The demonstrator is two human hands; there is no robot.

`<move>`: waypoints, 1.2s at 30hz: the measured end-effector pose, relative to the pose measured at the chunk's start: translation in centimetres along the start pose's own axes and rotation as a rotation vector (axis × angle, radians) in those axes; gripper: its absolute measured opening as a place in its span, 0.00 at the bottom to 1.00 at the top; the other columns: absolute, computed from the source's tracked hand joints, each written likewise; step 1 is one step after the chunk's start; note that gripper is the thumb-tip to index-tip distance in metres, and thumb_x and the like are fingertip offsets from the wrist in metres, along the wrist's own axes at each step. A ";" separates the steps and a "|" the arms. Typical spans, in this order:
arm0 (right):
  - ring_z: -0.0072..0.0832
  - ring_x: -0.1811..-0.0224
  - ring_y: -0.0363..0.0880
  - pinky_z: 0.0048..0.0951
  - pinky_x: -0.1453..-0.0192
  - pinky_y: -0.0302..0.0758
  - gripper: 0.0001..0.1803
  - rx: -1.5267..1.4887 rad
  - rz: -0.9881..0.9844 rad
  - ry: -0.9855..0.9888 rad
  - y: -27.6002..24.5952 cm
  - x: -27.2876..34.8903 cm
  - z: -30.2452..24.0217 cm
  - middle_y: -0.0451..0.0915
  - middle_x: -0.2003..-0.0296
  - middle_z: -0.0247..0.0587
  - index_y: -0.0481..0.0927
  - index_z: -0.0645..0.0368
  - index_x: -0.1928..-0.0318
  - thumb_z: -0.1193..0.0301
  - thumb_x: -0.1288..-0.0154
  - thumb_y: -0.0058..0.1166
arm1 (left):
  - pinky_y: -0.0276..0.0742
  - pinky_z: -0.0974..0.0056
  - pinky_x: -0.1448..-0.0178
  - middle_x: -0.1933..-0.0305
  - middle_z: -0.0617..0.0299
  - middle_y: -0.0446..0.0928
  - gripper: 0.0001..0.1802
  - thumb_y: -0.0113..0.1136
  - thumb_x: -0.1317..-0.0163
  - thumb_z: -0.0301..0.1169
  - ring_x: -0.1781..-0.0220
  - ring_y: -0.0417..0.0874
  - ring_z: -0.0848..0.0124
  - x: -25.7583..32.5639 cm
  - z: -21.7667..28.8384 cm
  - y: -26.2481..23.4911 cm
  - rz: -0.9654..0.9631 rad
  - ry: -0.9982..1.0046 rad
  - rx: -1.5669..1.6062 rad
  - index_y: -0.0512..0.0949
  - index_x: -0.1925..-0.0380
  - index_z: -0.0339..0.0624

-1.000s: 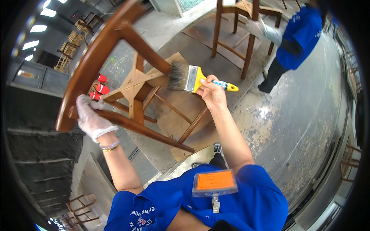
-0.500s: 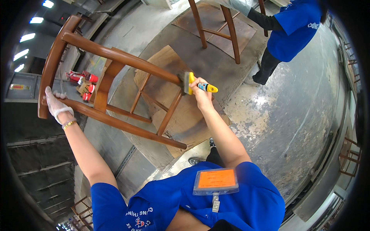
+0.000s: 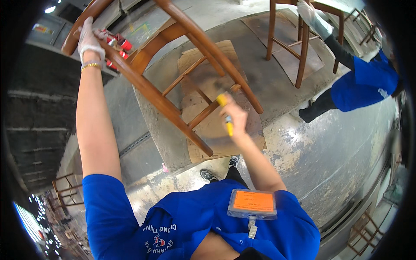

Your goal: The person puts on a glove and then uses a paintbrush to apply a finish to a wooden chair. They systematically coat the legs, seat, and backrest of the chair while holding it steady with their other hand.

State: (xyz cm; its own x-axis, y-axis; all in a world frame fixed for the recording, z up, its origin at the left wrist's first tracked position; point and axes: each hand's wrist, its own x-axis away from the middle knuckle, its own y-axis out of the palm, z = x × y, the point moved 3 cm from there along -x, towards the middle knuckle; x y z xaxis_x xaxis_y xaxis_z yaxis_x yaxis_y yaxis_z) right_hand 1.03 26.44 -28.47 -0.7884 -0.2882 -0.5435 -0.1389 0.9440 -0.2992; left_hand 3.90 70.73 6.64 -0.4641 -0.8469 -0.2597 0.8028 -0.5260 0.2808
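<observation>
A brown wooden chair frame [image 3: 149,92] is tilted in front of me, its legs pointing toward the lower right. My left hand [image 3: 88,41], in a clear glove, is closed around the frame at the upper left. In my right hand [image 3: 236,115] is a yellow-handled paintbrush [image 3: 229,128]. The brush head is beside the chair's lower rail and legs, blurred by motion, so I cannot tell whether its bristles touch the wood.
Stained cardboard [image 3: 216,138] lies beneath the chair on a grey platform [image 3: 167,149]. Red containers [image 3: 126,45] stand beyond the frame. At upper right, a co-worker in a blue shirt [image 3: 368,82] has a gloved hand at another wooden chair [image 3: 302,67].
The chair has swung round, its legs now pointing more toward me, and my left hand has gone up with it. The brush has left the leg end and moved slightly down and right.
</observation>
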 end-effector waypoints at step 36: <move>0.52 0.22 0.68 0.55 0.21 0.67 0.17 0.573 -1.581 -0.589 0.7 17.0 -4.6 0.71 0.25 0.49 0.88 0.45 0.43 0.62 0.27 0.54 | 0.73 0.60 0.72 0.76 0.62 0.79 0.04 0.71 0.35 0.31 0.77 0.78 0.67 5.4 -9.5 0.5 -0.236 -0.073 0.199 0.84 0.67 0.47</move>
State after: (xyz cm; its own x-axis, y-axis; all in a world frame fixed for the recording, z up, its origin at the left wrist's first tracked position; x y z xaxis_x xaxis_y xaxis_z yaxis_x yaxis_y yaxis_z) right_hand -15.24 22.94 -34.27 0.1920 -0.9128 0.3605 -0.1710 -0.3928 -0.9036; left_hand 5.36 66.59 -3.43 -0.6603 -0.6993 -0.2740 0.5839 -0.7074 0.3983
